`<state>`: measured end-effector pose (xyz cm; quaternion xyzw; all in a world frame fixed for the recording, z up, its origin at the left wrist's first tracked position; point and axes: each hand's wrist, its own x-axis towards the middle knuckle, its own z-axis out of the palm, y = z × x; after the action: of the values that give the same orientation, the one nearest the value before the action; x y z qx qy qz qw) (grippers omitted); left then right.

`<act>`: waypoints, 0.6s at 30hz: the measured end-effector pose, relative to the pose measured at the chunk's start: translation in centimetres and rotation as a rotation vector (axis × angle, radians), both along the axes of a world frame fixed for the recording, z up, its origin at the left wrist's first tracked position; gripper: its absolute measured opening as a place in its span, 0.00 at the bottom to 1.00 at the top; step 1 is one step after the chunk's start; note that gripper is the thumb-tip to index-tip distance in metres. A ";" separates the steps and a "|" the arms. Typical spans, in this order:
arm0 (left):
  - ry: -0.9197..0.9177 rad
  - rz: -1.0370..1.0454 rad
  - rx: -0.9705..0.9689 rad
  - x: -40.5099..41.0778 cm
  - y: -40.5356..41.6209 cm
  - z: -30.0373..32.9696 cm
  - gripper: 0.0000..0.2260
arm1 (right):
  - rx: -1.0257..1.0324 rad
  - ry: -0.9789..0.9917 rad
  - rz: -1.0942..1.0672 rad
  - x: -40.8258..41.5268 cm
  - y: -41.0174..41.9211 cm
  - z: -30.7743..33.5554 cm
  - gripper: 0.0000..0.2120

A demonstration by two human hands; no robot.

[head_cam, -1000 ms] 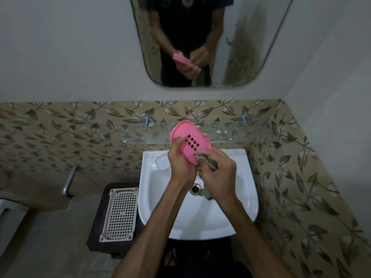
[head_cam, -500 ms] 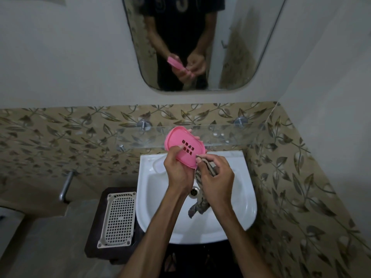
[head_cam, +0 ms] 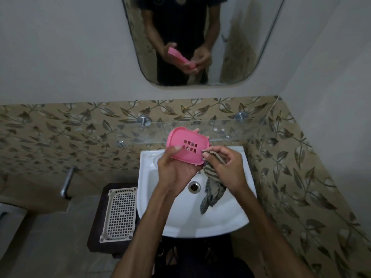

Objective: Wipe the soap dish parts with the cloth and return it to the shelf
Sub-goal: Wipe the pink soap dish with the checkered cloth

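A pink soap dish part (head_cam: 185, 144) with a grid of drain holes is tilted up above the white sink (head_cam: 172, 215). My left hand (head_cam: 176, 169) grips it from below, thumb on its face. My right hand (head_cam: 222, 169) pinches a striped grey cloth (head_cam: 211, 187) against the dish's lower right edge; the rest of the cloth hangs down over the basin. A glass shelf (head_cam: 230, 130) runs along the tiled wall just behind the dish.
A white perforated plastic tray (head_cam: 119, 213) lies on a dark stool left of the sink. A metal pipe (head_cam: 67, 183) sticks out of the wall further left. The mirror (head_cam: 200, 41) above reflects my hands. A tiled wall closes the right side.
The dish has turned a little flatter toward me. My right hand has shifted right and opened out slightly, and more of the cloth now hangs loose below it.
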<state>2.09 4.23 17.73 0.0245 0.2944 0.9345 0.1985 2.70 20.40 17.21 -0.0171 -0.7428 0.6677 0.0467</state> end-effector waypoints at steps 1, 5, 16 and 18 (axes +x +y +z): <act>0.026 -0.060 0.012 0.1 -0.8 0.2 0.44 | 0.067 0.045 0.036 -0.2 0.5 0.2 0.06; -0.004 -0.175 -0.081 0.0 -2.6 0.7 0.43 | 0.276 0.158 0.091 -0.1 0.8 0.2 0.06; -0.032 -0.150 0.020 0.5 -3.2 1.2 0.44 | 0.573 0.388 0.048 -0.6 1.9 0.2 0.11; -0.028 -0.100 0.033 0.7 -2.5 0.9 0.44 | 0.548 0.352 -0.020 0.1 1.4 0.1 0.11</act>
<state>2.76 1.69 18.61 0.0293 0.2744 0.9284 0.2489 2.82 21.81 17.30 0.1047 -0.8751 0.4352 0.1837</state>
